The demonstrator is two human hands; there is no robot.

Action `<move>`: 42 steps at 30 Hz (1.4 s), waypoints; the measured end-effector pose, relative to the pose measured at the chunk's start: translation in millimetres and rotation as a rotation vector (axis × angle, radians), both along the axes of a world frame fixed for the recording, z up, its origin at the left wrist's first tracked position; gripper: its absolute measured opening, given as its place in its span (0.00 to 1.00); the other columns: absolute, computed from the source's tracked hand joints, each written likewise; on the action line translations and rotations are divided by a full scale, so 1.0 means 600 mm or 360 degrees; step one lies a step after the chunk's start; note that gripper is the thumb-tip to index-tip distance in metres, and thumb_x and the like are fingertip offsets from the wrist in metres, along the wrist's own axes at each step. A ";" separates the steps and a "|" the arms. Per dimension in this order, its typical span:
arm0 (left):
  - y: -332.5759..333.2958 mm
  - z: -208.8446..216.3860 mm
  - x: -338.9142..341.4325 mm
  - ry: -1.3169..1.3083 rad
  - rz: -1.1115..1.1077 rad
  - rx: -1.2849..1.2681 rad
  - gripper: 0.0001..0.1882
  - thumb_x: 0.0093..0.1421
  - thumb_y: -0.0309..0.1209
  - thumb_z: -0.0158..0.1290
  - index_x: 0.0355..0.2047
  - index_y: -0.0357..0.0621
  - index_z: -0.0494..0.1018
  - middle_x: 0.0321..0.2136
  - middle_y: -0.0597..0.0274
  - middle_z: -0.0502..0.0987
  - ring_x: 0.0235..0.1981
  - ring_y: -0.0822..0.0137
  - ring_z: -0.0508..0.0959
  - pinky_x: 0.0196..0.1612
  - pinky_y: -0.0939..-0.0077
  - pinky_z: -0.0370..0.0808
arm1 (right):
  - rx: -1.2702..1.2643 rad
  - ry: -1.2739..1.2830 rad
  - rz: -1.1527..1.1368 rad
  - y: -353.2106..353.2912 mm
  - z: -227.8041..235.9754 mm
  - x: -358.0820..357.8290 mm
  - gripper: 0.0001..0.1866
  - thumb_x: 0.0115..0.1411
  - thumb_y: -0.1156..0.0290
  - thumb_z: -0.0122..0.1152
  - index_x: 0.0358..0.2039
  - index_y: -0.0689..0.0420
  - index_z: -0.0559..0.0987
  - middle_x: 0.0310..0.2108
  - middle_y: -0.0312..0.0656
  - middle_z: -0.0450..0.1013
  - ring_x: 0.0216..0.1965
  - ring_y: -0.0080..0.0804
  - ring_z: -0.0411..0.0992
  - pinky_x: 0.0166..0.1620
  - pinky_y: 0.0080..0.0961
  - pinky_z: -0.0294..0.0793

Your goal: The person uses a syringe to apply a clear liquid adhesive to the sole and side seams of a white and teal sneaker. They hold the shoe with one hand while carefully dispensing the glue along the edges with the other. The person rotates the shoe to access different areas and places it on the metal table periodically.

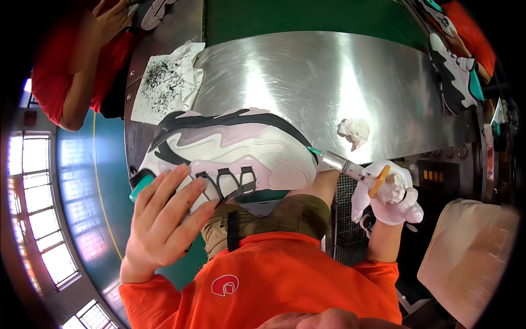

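Note:
A white, lilac and black sneaker is turned on its side at the table's near edge, toe to the right. My bare left hand grips it at the tongue and collar, fingers laid across the straps; the thumb is hidden. A teal patch shows at the heel. My right hand, in a white glove, is closed around a slim tool with a metal barrel and a green tip. That tip points at the sneaker's toe edge; contact is unclear. A wad of white cloth and a yellow-orange strip are also in this hand.
The metal table holds a black-speckled white cloth and a crumpled white wad. Beyond runs a green surface. Co-workers' arms handle shoes at upper left and right; another sneaker is at right. A tan panel stands lower right.

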State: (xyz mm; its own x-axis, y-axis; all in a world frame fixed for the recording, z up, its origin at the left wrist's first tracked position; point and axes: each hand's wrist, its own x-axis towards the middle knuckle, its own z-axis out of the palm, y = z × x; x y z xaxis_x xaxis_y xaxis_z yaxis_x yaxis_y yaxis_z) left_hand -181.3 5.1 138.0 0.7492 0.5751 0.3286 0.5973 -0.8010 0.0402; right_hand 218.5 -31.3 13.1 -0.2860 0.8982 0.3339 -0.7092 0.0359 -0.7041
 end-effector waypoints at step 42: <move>-0.055 -0.025 0.030 0.0107 0.0069 0.0156 0.15 0.57 0.27 0.56 0.46 0.41 0.75 0.46 0.50 0.77 0.50 0.49 0.77 0.50 0.63 0.69 | -0.0583 -0.0510 -0.0652 -0.102 0.123 -0.174 0.28 0.50 0.83 0.61 0.54 0.72 0.70 0.34 0.50 0.75 0.34 0.39 0.77 0.40 0.31 0.80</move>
